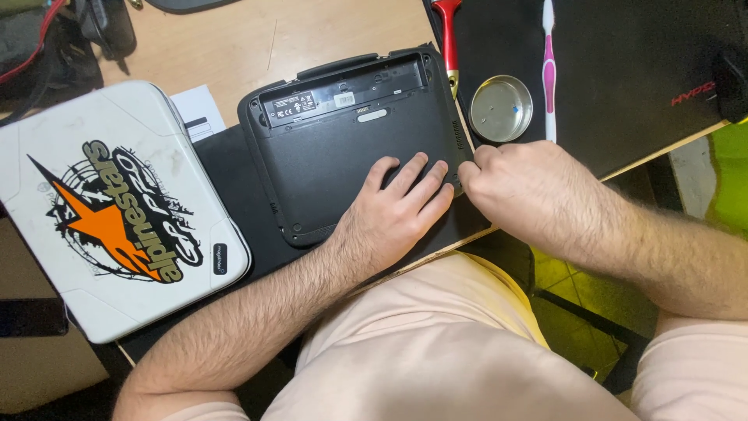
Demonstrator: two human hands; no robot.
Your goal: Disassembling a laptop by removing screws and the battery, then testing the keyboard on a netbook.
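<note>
A small black laptop (pixel 327 148) lies upside down on a dark mat on the wooden table, its battery bay at the far edge empty. My left hand (pixel 393 210) rests flat on its bottom cover near the right front corner, fingers spread. My right hand (pixel 518 191) is curled at the laptop's right edge, fingertips pinched against the corner; whether it holds anything small is hidden.
A white hard case (pixel 101 210) with an orange and black star graphic lies at the left. Beyond the laptop are a round metal tin (pixel 502 107), a pink and white toothbrush (pixel 548 70), a red-handled tool (pixel 449 39) and a black mat (pixel 623 70).
</note>
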